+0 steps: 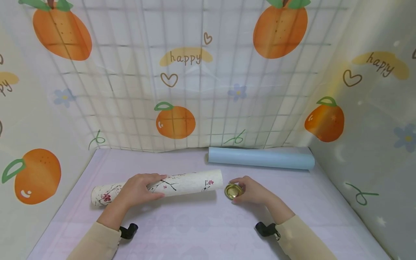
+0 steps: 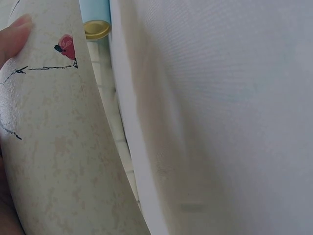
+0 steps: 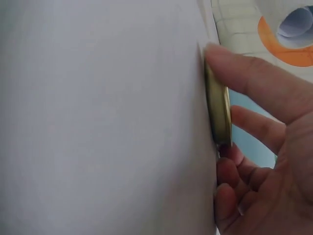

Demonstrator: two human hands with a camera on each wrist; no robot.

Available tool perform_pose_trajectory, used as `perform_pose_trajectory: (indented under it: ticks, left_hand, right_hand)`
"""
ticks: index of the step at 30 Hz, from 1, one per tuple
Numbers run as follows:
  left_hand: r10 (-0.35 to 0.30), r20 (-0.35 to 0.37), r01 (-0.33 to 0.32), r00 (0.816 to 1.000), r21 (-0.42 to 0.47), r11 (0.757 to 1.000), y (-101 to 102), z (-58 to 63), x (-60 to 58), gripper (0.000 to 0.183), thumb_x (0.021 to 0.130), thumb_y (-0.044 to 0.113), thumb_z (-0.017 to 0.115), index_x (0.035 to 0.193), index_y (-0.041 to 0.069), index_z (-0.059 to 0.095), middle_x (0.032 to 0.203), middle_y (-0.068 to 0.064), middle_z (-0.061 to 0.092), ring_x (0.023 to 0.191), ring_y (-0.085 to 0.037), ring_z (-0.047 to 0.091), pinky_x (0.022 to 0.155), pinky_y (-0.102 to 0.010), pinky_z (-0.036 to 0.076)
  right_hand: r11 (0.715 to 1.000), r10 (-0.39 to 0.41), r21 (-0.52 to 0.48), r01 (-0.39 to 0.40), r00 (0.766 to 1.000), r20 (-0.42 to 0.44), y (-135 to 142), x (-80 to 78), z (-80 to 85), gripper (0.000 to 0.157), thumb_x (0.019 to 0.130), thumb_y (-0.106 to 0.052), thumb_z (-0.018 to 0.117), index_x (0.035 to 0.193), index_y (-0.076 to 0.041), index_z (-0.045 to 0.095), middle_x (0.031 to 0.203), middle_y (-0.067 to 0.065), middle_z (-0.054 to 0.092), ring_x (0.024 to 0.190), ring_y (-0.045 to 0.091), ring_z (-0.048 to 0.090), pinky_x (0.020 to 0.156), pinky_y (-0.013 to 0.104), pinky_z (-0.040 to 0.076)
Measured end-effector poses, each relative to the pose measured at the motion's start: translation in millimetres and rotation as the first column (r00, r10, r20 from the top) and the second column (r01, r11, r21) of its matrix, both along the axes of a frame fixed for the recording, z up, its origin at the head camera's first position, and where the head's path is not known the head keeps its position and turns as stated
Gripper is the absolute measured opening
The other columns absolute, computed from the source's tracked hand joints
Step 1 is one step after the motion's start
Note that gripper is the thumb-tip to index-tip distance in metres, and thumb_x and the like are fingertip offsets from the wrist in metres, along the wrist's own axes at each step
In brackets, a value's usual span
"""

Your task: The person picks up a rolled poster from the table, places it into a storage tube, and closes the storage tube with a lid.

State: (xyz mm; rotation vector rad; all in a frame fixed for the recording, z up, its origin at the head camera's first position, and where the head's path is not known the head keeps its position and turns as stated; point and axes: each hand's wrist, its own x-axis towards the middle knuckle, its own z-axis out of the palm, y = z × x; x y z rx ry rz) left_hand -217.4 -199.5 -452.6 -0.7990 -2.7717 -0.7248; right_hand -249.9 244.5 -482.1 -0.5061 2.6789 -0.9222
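Observation:
My left hand (image 1: 139, 189) grips a white roll of floral wallpaper (image 1: 188, 183) with dark branches and red blossoms, thumb on the near side and fingers over the far side. Its right end is lifted a little off the table; the left wrist view shows the patterned surface close up. Just beyond that end, my right hand (image 1: 255, 193) pinches a shallow, round, gold jar lid (image 1: 233, 191) by its rim. In the right wrist view the lid (image 3: 218, 107) lies flat at the tabletop between thumb and fingers, and the roll's end (image 3: 296, 24) shows layers coiled inside.
A light blue roll (image 1: 260, 158) lies along the table's back edge, right of the middle. Pale lavender covering spreads over the table (image 1: 182, 231). Curtains printed with oranges (image 1: 175, 122) hang behind and on both sides, with a wire grid behind the back one.

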Motion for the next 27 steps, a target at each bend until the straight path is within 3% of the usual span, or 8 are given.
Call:
perform_pose_trajectory:
  ticks: [9,15,27]
  left_hand:
    - [0.008,0.001,-0.008,1.000,-0.017,1.000,0.4,0.5,0.1,0.064,0.075,0.048,0.086,0.134,0.031,0.066,0.129,-0.001,0.068,0.120,-0.024,0.064,0.101,-0.047,0.050]
    - [0.004,-0.010,-0.004,1.000,-0.017,1.000,0.6,0.4,-0.5,0.064,0.075,0.048,0.086,0.134,0.031,0.066,0.129,-0.001,0.068,0.119,-0.024,0.064,0.101,-0.047,0.051]
    - [0.004,-0.007,-0.005,1.000,-0.019,1.000,0.3,-2.5,-1.8,0.065,0.075,0.050,0.085,0.134,0.031,0.066,0.128,0.001,0.068,0.118,-0.023,0.064,0.101,-0.047,0.051]
  right_hand:
    - [0.997,-0.079,0.000,0.079,0.997,-0.003,0.2,1.7,0.9,0.068,0.066,-0.025,0.095,0.127,-0.013,0.067,0.106,0.007,0.058,0.093,0.021,0.055,0.080,0.038,0.050]
    - [0.993,-0.112,-0.043,0.111,0.993,-0.030,7.8,4.0,7.2,0.068,0.069,-0.027,0.093,0.129,-0.014,0.065,0.103,0.009,0.056,0.090,0.024,0.054,0.071,0.034,0.049]
    - [0.982,-0.123,-0.160,0.099,0.981,-0.149,15.5,8.6,20.0,0.064,0.078,-0.029,0.087,0.133,-0.011,0.061,0.099,0.009,0.055,0.088,0.024,0.053,0.072,0.034,0.047]
